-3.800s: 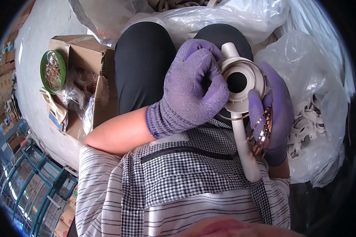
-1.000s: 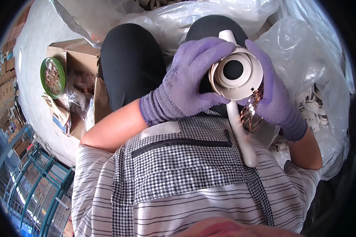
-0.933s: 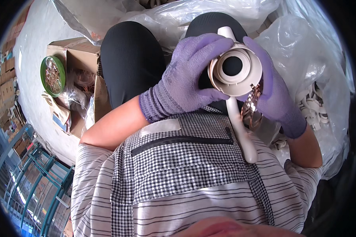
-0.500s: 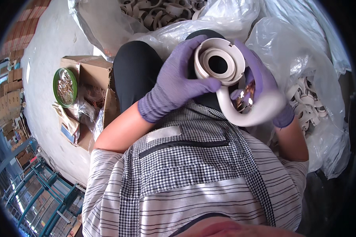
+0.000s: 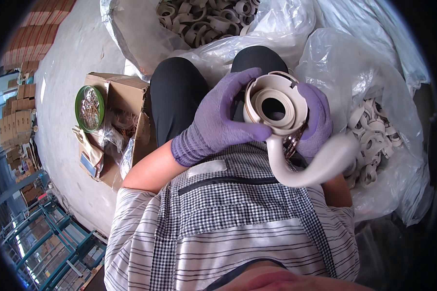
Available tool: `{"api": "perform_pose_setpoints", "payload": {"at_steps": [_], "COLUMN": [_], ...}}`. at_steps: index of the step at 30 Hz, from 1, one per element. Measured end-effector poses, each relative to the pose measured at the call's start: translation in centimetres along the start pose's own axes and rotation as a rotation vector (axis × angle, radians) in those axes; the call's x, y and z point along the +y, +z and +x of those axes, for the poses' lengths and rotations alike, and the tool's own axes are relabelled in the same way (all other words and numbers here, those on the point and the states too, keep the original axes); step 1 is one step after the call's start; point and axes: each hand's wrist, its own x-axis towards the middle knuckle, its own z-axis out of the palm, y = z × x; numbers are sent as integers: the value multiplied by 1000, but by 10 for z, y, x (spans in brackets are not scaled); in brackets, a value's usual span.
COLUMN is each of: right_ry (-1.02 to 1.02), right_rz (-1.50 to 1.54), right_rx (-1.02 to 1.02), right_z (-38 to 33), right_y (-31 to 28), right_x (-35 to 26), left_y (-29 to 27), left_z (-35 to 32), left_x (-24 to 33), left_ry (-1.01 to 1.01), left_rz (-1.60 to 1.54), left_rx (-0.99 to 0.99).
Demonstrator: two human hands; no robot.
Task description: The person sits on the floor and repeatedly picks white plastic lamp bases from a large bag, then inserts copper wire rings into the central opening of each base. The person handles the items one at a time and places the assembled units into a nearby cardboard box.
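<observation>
Cardboard box [image 5: 124, 104] beside green tin [image 5: 89, 108]

Grey concrete floor [image 5: 68, 72], blue metal racks [image 5: 48, 242], stacked cartons [image 5: 19, 97]

Matt cream plastic fitting [image 5: 277, 104], knit gloves [image 5: 213, 126]

Cardboard box [image 5: 126, 104] left of knees [image 5: 179, 92]
</observation>
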Motion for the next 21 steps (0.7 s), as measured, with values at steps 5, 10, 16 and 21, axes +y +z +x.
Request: {"api": "perform_pose_setpoints", "payload": {"at_steps": [5,10,16,21], "right_ry": [-34,-6,-54,-331], "right_rz": [4,186,349,302], "right_rx": [-53,-324,-500,-540], "right_z": [-12,13,36,70], "right_y": [11,-5,-25,-20], "right_x": [4,2,6,-10], "left_y": [-10,-16,-33,-35], "left_z": [-1,-2,16,18], "left_x": [-11,-18,-7,-26], "left_ry": [429,-6,-213,-302], "left_rz": [526,61,-346,-811], "left_rx": [-101,-114,-435,-498]}}
